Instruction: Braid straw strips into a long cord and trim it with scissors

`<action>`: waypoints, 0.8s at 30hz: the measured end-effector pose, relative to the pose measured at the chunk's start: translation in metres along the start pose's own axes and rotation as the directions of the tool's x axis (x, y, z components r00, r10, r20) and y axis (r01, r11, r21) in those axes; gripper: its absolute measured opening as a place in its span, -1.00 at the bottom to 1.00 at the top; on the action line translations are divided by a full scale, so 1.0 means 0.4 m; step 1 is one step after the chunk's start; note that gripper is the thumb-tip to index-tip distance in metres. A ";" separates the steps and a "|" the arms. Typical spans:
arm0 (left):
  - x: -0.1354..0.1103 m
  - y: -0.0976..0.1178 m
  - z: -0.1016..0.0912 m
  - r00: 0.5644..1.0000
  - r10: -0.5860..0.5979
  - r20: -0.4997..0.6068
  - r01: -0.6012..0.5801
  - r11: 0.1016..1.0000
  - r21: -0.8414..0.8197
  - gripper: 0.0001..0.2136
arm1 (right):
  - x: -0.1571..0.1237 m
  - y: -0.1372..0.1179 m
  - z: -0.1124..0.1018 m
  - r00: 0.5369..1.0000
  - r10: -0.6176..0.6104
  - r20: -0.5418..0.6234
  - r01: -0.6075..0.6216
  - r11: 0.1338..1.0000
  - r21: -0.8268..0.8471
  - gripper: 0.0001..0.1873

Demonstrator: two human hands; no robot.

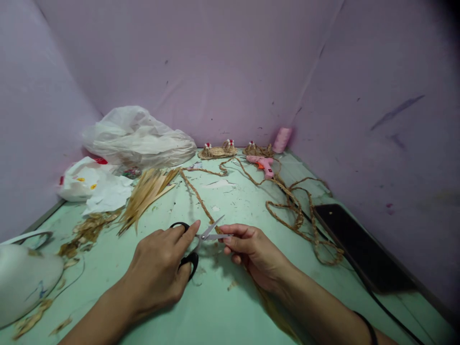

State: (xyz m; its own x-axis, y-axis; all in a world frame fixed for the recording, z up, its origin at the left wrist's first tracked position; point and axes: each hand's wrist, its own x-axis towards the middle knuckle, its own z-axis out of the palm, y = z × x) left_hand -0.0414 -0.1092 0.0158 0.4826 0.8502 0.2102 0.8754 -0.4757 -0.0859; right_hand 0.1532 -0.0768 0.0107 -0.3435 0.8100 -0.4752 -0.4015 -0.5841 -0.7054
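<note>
My left hand (161, 263) grips a pair of scissors (203, 236) by its black handles. The silver blades stand apart and point right, with the lower blade reaching the fingertips of my right hand (257, 251). Those fingers pinch the near end of a braided straw rope (199, 196), which runs back across the table. A loose bundle of straw-coloured fibre (271, 306) trails below my right wrist toward the near edge. Whether the blades touch the rope cannot be made out.
Flat dried strips (149, 194), paper scraps (109, 191) and a plastic bag (140, 136) lie left. A pink glue gun (264, 165), thread spool (282, 139) and small woven slippers (218, 152) stand at the back. More rope (298, 218) and a black phone-like slab (362, 247) lie right.
</note>
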 end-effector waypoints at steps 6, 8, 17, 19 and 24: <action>-0.003 0.003 0.000 0.999 0.003 0.047 -0.004 1.000 0.030 -0.46 | -0.002 0.006 0.006 0.997 -0.079 -0.009 0.078 0.995 -0.054 -0.74; -0.003 0.002 0.000 0.999 -0.005 0.052 0.003 0.999 0.036 -0.48 | 0.000 0.008 0.005 0.994 -0.110 0.004 0.110 0.991 -0.082 -0.75; -0.010 -0.011 0.016 0.996 0.027 0.085 -0.030 0.999 0.045 -0.46 | 0.007 0.018 0.004 0.978 -0.209 -0.011 0.203 0.961 -0.189 -0.80; -0.013 -0.014 0.021 0.996 0.036 0.079 -0.040 0.998 0.046 -0.46 | 0.007 0.017 0.005 0.979 -0.203 -0.005 0.198 0.962 -0.188 -0.80; -0.013 -0.014 0.015 0.999 0.028 0.045 -0.024 0.995 -0.093 -0.50 | 0.004 0.008 0.003 0.983 -0.185 0.002 0.183 0.972 -0.150 -0.78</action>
State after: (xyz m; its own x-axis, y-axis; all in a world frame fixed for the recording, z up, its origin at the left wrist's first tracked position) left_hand -0.0484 -0.1097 0.0093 0.5079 0.8458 0.1633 0.8573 -0.5148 0.0000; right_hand 0.1502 -0.0774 0.0081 -0.2654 0.9038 -0.3356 -0.3258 -0.4117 -0.8511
